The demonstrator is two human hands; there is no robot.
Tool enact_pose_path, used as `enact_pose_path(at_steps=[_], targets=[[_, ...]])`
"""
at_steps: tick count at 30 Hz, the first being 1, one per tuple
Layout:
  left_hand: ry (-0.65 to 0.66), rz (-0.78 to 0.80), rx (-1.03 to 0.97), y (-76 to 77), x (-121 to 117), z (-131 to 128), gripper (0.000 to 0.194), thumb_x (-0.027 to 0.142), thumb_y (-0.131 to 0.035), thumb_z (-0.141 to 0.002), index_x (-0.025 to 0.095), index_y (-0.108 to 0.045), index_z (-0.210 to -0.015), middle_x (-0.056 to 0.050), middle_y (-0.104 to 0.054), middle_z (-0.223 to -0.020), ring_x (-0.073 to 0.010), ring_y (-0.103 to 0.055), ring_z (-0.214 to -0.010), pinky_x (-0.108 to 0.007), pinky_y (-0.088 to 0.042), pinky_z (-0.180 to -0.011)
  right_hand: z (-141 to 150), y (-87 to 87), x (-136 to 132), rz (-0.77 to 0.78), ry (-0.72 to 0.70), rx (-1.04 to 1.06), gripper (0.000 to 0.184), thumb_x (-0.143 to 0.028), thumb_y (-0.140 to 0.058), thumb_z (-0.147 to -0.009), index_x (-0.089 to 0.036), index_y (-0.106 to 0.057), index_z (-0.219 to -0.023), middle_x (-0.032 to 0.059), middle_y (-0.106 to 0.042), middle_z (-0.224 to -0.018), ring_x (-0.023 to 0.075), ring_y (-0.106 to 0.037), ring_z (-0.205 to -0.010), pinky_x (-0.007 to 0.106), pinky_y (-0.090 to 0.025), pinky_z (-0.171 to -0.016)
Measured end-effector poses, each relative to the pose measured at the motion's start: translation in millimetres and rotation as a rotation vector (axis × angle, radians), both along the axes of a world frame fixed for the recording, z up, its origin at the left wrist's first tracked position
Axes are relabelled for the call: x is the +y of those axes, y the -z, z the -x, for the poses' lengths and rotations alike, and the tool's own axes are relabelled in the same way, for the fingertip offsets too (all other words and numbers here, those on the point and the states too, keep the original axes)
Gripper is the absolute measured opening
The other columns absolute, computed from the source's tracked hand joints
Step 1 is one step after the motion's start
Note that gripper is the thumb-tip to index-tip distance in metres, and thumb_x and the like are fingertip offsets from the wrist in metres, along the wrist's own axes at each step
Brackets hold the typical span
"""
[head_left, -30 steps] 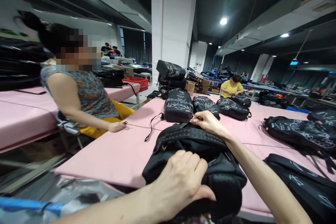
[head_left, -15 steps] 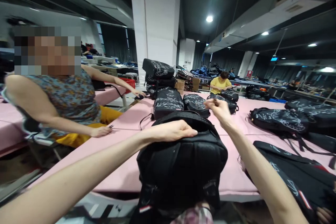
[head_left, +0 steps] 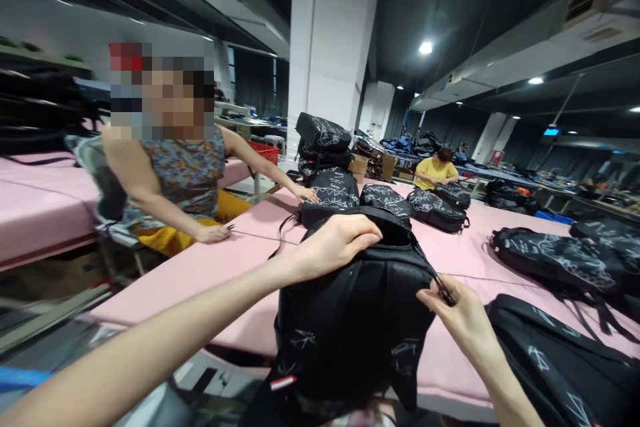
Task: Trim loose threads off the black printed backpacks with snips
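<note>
A black backpack (head_left: pixel 350 320) with thin white line drawings stands upright at the near edge of the pink table (head_left: pixel 220 273). My left hand (head_left: pixel 335 243) grips its top rim, fingers curled over the edge. My right hand (head_left: pixel 457 313) is at the bag's upper right side, pinching a small dark zipper pull (head_left: pixel 444 291).
A seated person in a patterned top (head_left: pixel 175 173) at the left reaches a hand onto a backpack (head_left: pixel 330 197) on the table. More black backpacks lie at the right (head_left: pixel 555 253) and near right (head_left: pixel 565 360). A person in yellow (head_left: pixel 434 170) works farther back. A white pillar (head_left: pixel 330 40) stands behind.
My right hand came down from above the bag's top to its right side and now pinches the zipper pull. My left hand curled over the top rim. The neighbour reached onto a backpack.
</note>
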State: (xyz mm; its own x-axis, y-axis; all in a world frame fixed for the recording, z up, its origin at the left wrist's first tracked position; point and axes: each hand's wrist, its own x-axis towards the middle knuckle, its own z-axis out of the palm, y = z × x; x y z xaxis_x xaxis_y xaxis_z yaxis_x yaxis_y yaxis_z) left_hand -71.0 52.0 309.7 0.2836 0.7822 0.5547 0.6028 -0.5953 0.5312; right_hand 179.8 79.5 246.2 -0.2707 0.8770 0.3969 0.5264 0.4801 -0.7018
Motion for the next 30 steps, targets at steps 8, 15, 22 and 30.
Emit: enact_pose_path(at_steps=[8, 15, 22, 30], targets=[[-0.384, 0.42, -0.287, 50.9, -61.8, 30.9, 0.029, 0.041, -0.052, -0.078, 0.015, -0.06, -0.068, 0.001, -0.06, -0.059, -0.0122, -0.054, -0.056, -0.02, -0.041, -0.052, -2.7, 12.0, 8.5, -0.131, -0.026, -0.039, 0.042, -0.049, -0.049, -0.081, -0.021, -0.029, -0.057, -0.0045, -0.024, -0.057, 0.01, -0.027, -0.052, 0.023, -0.024, -0.047], [0.039, 0.87, -1.158, 48.4, -43.1, -8.8, 0.031, 0.034, -0.07, -0.062, 0.013, -0.062, -0.083, -0.004, -0.066, -0.072, -0.0129, -0.059, -0.057, -0.024, -0.048, -0.055, -9.8, 8.1, 4.5, -0.161, 0.006, -0.054, 0.043, -0.047, -0.049, -0.081, -0.02, -0.028, -0.055, -0.0045, -0.022, -0.055, 0.0096, -0.025, -0.05, 0.023, -0.022, -0.046], [0.337, 0.724, -1.084, 80.8, -26.0, -6.3, 0.042, 0.034, -0.074, -0.057, 0.011, -0.063, -0.089, -0.006, -0.066, -0.076, -0.0146, -0.06, -0.063, -0.022, -0.046, -0.056, -27.9, 13.4, 12.1, -0.215, 0.033, -0.096, 0.04, -0.045, -0.051, -0.082, -0.019, -0.045, -0.052, -0.0028, -0.038, -0.05, 0.0112, -0.039, -0.047, 0.023, -0.03, -0.043], [0.248, 0.56, -0.931, 84.7, -17.4, -7.8, 0.043, 0.04, -0.07, -0.067, 0.013, -0.063, -0.1, -0.007, -0.066, -0.09, -0.0174, -0.059, -0.077, -0.025, -0.046, -0.067, 25.7, -18.7, -9.4, -0.692, -0.167, -0.081, 0.019, -0.014, -0.053, -0.082, -0.023, -0.065, -0.094, 0.0041, -0.061, -0.079, 0.0125, -0.059, -0.062, 0.022, -0.045, -0.057]])
